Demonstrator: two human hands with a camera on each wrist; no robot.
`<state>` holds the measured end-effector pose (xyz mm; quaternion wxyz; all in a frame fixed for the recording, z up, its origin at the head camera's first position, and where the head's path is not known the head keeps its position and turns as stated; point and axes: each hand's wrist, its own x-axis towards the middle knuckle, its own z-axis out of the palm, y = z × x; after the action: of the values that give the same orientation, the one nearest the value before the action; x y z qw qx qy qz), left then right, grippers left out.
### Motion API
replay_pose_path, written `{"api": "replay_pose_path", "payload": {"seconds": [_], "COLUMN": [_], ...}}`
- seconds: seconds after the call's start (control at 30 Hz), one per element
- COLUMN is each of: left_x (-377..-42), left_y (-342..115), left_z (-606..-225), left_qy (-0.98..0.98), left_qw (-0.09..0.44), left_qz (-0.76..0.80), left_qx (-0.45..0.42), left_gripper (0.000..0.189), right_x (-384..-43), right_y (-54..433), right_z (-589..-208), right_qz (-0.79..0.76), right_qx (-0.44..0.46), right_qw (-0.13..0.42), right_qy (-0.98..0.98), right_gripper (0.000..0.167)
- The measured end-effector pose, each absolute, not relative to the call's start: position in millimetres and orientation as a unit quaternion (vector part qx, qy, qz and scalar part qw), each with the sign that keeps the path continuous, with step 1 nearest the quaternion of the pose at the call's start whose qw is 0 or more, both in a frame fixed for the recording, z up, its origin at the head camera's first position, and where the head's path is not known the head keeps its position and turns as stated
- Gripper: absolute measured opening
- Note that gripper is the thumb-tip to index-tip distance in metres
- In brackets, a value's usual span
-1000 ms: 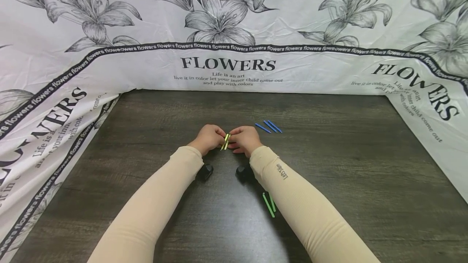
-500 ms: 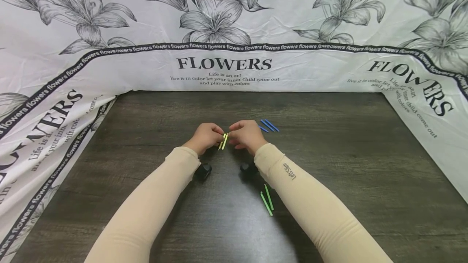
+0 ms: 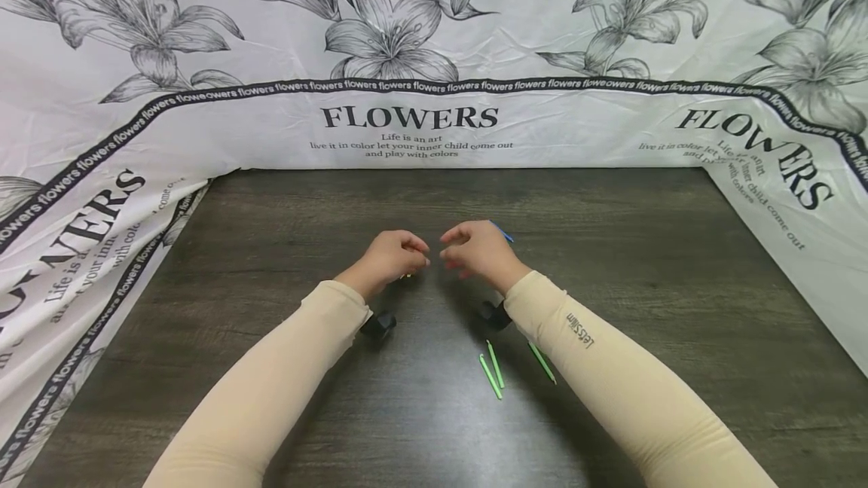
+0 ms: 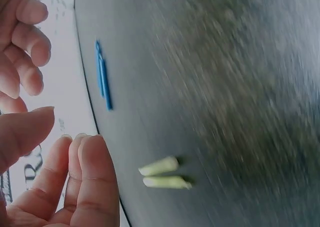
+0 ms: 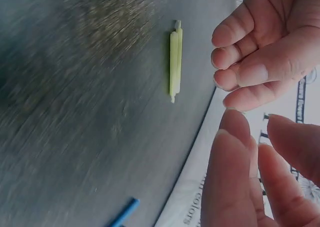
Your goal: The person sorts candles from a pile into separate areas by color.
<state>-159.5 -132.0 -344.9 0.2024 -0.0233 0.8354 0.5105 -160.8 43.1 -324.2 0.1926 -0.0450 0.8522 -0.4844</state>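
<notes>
My left hand (image 3: 398,256) hovers over the table with its fingers loosely bent, holding nothing. Below it lie the thin yellow sticks (image 5: 175,62), two of them side by side with a small nub at the ends; the head view shows only a bit of them past the hand. My right hand (image 3: 480,253) is raised opposite, thumb and fingers apart and nothing between them. Blue sticks (image 4: 103,79) lie on the table beyond the right hand, which partly covers them in the head view.
Green sticks (image 3: 491,375) lie on the dark wood table (image 3: 644,285) nearer the body, one of them partly behind the right forearm. A white flower-printed cloth (image 3: 576,134) hangs along the back and sides. Each wrist carries a black camera.
The fingers have come away from the yellow sticks, and the right hand has moved right, over the blue sticks. A third green stick now shows beside the right forearm.
</notes>
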Motion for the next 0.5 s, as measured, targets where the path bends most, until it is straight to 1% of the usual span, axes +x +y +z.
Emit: {"api": "replay_pose_path", "payload": {"seconds": [0.23, 0.5], "left_x": [-147.2, -130.5], "left_y": [-121.3, -111.2], "left_z": [-340.5, -338.6], "left_qy": [0.830, 0.823], "left_qw": [0.211, 0.222], "left_qz": [0.516, 0.522], "left_qx": [-0.006, 0.020], "left_gripper": [0.034, 0.030], "right_x": [-151.2, -142.4], "right_y": [59.7, 79.6], "right_z": [-320.3, -314.0], "right_qz": [-0.441, -0.421], "right_qx": [-0.077, -0.105], "right_qw": [0.193, 0.192], "right_qy": [0.873, 0.880], "right_gripper": [0.030, 0.029]}}
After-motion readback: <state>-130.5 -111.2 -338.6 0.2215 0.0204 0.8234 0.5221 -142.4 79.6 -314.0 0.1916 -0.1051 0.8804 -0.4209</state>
